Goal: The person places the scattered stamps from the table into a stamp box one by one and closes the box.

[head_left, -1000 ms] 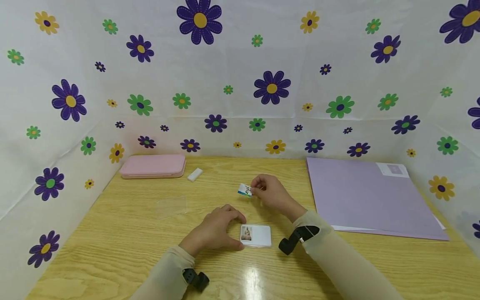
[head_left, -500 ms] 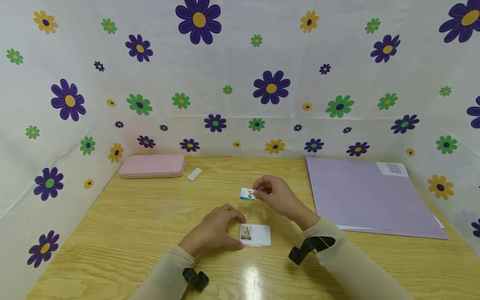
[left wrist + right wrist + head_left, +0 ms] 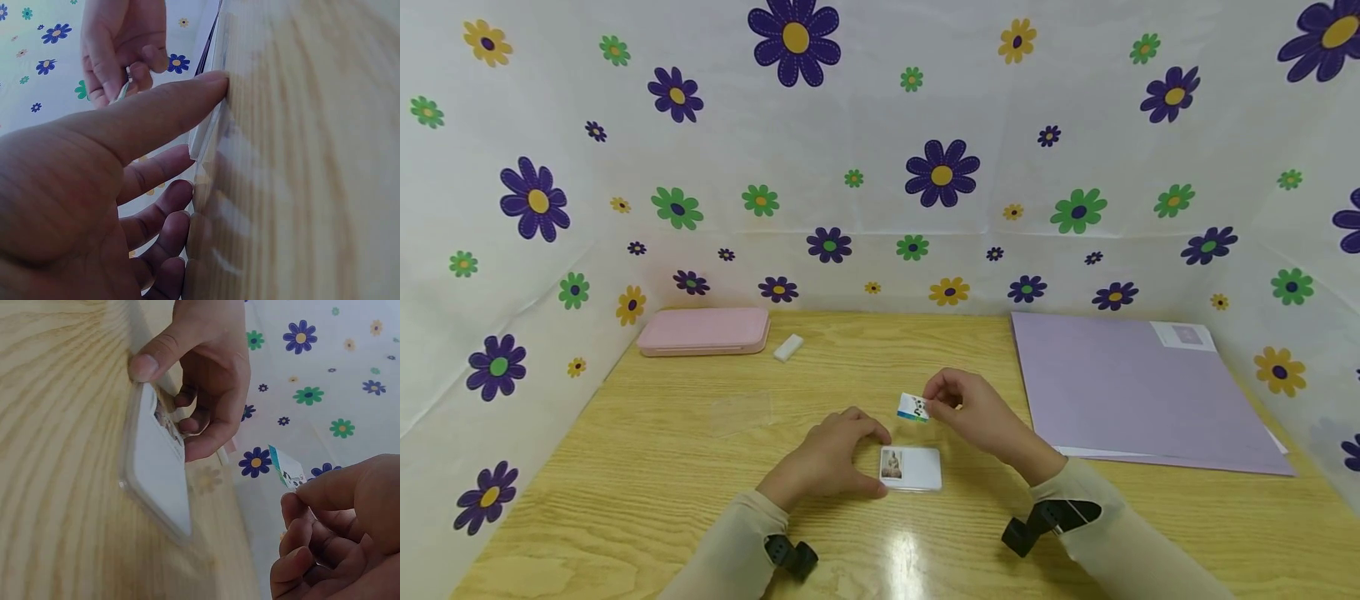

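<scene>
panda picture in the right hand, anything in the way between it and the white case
Nothing visible: just open air separates the panda picture, pinched by the right hand, from the white case. The left hand holds only the case's left end.

left hand [image 3: 829, 458] — low, curved | right hand [image 3: 981, 412] — raised, pinching

no words, brand or numbers can be read, a white label [image 3: 1165, 337] seen at one o'clock on the purple folder [image 3: 1142, 408], its markings too small to be made out
</scene>
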Tool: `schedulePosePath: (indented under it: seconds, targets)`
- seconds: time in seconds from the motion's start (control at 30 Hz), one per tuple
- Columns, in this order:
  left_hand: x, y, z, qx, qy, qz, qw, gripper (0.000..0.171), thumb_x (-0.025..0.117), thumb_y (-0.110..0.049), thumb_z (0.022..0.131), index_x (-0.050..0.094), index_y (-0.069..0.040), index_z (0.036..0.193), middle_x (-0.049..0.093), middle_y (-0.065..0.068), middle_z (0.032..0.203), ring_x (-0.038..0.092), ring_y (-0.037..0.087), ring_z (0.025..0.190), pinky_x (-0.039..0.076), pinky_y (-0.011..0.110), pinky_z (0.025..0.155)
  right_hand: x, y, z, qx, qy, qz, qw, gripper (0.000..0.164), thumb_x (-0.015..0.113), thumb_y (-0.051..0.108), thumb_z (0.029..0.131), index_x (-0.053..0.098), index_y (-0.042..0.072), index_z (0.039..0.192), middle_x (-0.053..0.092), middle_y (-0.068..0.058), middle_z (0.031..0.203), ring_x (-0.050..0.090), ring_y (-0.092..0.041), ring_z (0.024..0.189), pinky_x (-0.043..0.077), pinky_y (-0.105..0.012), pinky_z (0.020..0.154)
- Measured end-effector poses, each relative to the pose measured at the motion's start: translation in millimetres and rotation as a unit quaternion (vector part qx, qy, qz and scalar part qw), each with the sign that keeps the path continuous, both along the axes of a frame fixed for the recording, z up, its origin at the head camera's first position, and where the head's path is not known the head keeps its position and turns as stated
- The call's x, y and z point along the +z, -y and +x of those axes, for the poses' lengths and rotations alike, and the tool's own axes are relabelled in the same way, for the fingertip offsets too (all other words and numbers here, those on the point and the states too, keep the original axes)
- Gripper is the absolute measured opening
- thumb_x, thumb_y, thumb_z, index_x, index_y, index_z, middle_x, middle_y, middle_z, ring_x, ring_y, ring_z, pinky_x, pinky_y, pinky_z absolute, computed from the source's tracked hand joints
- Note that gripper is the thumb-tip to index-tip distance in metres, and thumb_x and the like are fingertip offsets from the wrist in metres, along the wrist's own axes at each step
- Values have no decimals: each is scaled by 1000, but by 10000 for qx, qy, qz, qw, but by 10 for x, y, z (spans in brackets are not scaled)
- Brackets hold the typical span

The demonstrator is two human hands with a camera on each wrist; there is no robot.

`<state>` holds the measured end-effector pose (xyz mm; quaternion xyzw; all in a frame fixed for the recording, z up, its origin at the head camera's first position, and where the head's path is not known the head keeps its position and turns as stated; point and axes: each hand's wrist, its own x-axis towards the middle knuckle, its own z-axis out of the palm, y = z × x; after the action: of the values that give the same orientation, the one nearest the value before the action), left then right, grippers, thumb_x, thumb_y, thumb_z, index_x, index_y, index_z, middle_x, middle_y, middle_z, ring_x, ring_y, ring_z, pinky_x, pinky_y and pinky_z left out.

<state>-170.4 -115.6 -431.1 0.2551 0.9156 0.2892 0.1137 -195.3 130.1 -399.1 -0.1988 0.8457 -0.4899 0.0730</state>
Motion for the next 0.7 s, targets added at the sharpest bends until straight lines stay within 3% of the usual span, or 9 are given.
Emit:
schedulePosePath:
  seconds: [0.47, 0.7]
  targets:
    - [-14, -1, 7, 9, 19, 49, 10000, 54, 89, -39, 70, 65, -24, 116, 54, -3, 118, 48, 26, 113, 38, 55, 92, -180, -119, 171, 461, 308, 119, 9984, 4, 67, 6, 94, 64, 7, 97, 61, -3, 86, 54, -20, 78, 44, -27, 64]
    - [-4, 0, 12, 26, 36, 18, 10000, 54, 89, -40, 70, 65, -23, 116, 54, -3, 119, 48, 27, 113, 38, 55, 92, -291, -127, 179, 782, 144, 211, 9966, 4, 67, 8, 94, 66, 5, 95, 63, -1, 84, 56, -17, 74, 46, -26, 63]
